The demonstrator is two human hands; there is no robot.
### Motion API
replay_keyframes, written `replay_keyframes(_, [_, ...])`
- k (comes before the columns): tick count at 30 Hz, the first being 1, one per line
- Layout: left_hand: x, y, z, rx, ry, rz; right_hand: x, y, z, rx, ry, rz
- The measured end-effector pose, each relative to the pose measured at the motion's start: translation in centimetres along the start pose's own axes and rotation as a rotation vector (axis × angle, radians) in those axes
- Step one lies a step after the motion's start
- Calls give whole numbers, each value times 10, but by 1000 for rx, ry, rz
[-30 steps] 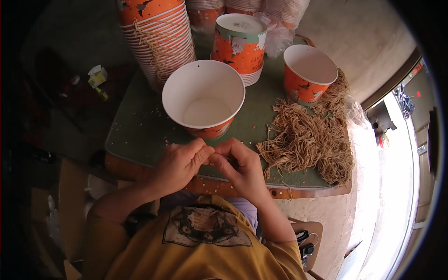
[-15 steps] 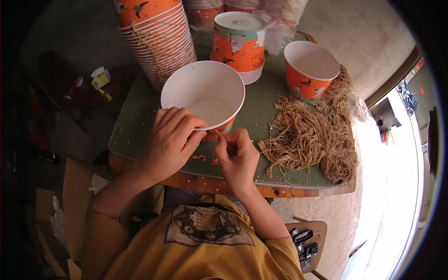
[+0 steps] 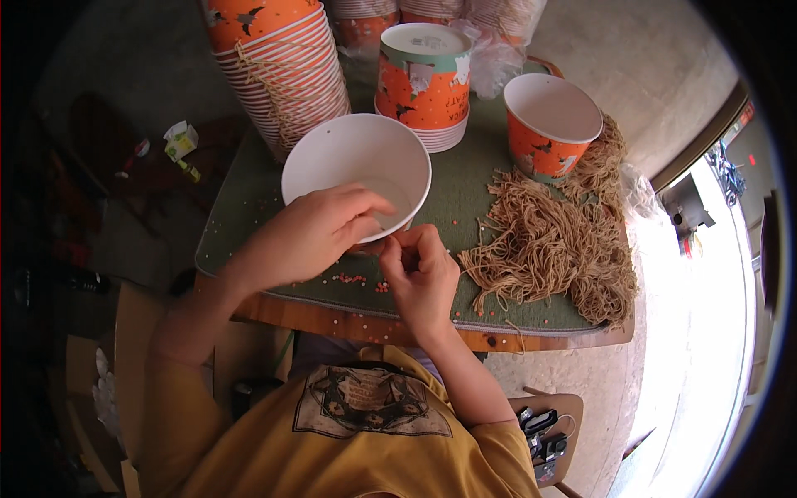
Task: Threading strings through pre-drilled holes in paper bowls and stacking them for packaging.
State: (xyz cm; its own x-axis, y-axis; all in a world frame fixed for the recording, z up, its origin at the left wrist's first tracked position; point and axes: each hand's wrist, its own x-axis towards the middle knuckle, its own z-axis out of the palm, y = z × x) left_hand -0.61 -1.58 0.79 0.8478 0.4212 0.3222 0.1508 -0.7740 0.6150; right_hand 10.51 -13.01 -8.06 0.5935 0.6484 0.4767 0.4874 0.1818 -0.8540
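A white-lined paper bucket (image 3: 357, 149) stands upright near the table's front, its open mouth facing up and its outer wall orange. My left hand (image 3: 307, 228) reaches over the near rim, fingers stretched and loosely apart inside the mouth, slightly blurred; nothing shows in it. Against the outside of the near wall, just below the rim, my right hand (image 3: 422, 270) is closed in a pinch. A thin tan cord showed at those fingertips half a second ago; now the fingers mostly hide it. A loose heap of tan cords (image 3: 548, 249) lies to the right.
A tall leaning stack of buckets (image 3: 282, 83) rises at the back left, cords draped over it. An upturned bucket stack (image 3: 423, 83) stands behind; another upright bucket (image 3: 552, 124) is at the right. Small orange and white bits (image 3: 353, 278) dot the green tabletop (image 3: 241, 224).
My left hand has left its grip on the near rim and moved its fingers into the bucket's mouth. The bucket has shifted slightly left and nearer; my right hand has barely moved.
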Motion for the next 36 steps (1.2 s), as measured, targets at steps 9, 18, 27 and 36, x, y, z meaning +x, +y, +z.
replay_keyframes(9, [18,-5,2,99,-132,71,8,-10,-20,55,-44,103])
replay_keyframes(18, [11,5,11,-403,-36,-70,39,-13,-28,379,-263,239])
replay_keyframes(27, [19,-6,12,-705,-203,-397,41,-19,-38,502,-297,370])
replay_keyframes(36, [21,-10,19,-764,-251,-267,87,-40,-65,540,-738,353])
